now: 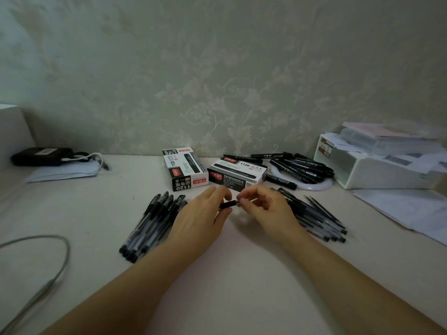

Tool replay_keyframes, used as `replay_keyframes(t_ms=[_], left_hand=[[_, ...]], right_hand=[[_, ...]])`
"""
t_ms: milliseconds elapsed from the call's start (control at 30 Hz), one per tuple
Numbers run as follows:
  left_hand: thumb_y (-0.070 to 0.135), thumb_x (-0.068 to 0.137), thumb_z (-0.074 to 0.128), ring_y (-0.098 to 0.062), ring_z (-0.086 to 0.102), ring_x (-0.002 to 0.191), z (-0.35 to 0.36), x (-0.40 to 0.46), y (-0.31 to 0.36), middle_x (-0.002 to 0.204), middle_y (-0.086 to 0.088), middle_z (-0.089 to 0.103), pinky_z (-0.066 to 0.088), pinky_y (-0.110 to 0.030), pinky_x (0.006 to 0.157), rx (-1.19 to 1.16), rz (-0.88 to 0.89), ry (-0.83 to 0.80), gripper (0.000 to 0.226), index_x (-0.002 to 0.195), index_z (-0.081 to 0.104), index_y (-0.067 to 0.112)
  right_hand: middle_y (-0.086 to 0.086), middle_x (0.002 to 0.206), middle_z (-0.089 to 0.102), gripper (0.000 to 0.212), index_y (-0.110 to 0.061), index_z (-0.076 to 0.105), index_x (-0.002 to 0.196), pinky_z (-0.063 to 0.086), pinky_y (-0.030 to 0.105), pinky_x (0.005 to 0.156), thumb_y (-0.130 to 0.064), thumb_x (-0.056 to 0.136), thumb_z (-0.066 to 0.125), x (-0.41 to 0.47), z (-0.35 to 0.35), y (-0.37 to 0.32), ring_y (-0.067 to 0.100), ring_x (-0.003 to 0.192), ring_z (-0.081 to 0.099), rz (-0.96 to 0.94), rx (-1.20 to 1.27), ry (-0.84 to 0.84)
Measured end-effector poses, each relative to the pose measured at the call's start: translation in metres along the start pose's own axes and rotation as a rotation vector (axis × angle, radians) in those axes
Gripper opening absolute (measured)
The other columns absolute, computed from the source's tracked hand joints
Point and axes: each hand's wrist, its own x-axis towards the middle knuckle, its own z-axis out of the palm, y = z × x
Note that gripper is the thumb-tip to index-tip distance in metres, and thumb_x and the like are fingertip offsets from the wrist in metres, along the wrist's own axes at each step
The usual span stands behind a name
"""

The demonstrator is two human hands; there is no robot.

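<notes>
While the pen (228, 204) hangs just above the table (217, 274), mid-scene and on the near side of two boxes, only a short black length of it shows between the fingertips; whether that is cap or barrel end I cannot tell. The left hand (205, 213) curls fingers and thumb round the left end, and the right hand (263, 209) pinches the right end between thumb and forefinger

The step looks like seating or pulling a cap. To do it well:
- hold both ends in one straight line and move them along that line only, since a sideways bend could jam the cap or mark the fingers
- grip close to the join, where there is most control
- work low over the bare patch of table, so a dropped piece does not roll into a heap

A left pile (154, 221) of clear-bodied pens lies fanned just left of the left hand, and a right pile (314, 218) just right of the right hand. The two should stay apart, as they probably separate done from undone

Farther off stand the left box (183, 169) and right box (238, 174), both printed 1120. At far right, markers (302, 168) are heaped on a white ring (321, 184), beside a white bin (377, 170) and loose papers (406, 209). A grey cable (48, 269) loops at near left, well clear of the work
</notes>
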Motion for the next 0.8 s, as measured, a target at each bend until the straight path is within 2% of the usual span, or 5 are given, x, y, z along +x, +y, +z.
replay_keyframes(t_ms=[167, 267, 400, 500, 800], left_hand=[[0.035, 0.096, 0.049, -0.010, 0.055, 0.080, 0.000, 0.001, 0.003, 0.102, 0.010, 0.053, 0.052, -0.037, 0.066, 0.011, 0.001, -0.007, 0.016, 0.108, 0.054, 0.026], [0.036, 0.097, 0.047, -0.010, 0.055, 0.081, -0.001, 0.000, 0.005, 0.101, 0.010, 0.054, 0.051, -0.036, 0.066, 0.009, -0.012, -0.002, 0.020, 0.111, 0.058, 0.026], [0.036, 0.098, 0.046, -0.010, 0.054, 0.080, -0.001, -0.001, 0.007, 0.099, 0.009, 0.054, 0.048, -0.031, 0.062, 0.018, -0.026, -0.014, 0.023, 0.112, 0.061, 0.026], [0.036, 0.099, 0.044, -0.013, 0.056, 0.083, -0.003, -0.002, 0.007, 0.098, 0.008, 0.055, 0.049, -0.035, 0.064, 0.026, -0.040, -0.035, 0.025, 0.112, 0.062, 0.025], [0.040, 0.096, 0.048, -0.008, 0.058, 0.089, -0.008, -0.004, 0.013, 0.105, 0.012, 0.058, 0.052, -0.032, 0.071, 0.002, -0.008, -0.069, 0.023, 0.115, 0.054, 0.028]], right_hand=[[-0.009, 0.079, 0.072, 0.015, -0.028, 0.069, 0.086, 0.053, 0.031, 0.076, -0.042, 0.090, 0.065, -0.001, 0.002, -0.002, 0.006, 0.076, 0.066, 0.011, -0.018, 0.038], [-0.008, 0.073, 0.071, 0.014, -0.026, 0.069, 0.083, 0.046, 0.020, 0.072, -0.037, 0.090, 0.066, -0.003, 0.002, -0.004, 0.000, 0.070, 0.063, 0.032, -0.013, 0.033], [-0.004, 0.078, 0.073, 0.002, -0.021, 0.070, 0.088, 0.052, 0.035, 0.085, -0.021, 0.090, 0.069, -0.002, 0.000, -0.007, 0.013, 0.081, 0.069, 0.046, 0.023, 0.014], [-0.007, 0.081, 0.073, 0.008, -0.018, 0.070, 0.094, 0.052, 0.031, 0.084, -0.013, 0.088, 0.070, -0.004, -0.001, -0.011, 0.014, 0.082, 0.069, 0.051, 0.030, -0.014], [-0.005, 0.073, 0.070, 0.014, -0.021, 0.069, 0.086, 0.049, 0.028, 0.078, -0.033, 0.092, 0.064, -0.008, 0.000, -0.012, 0.004, 0.072, 0.064, 0.015, -0.044, 0.024]])
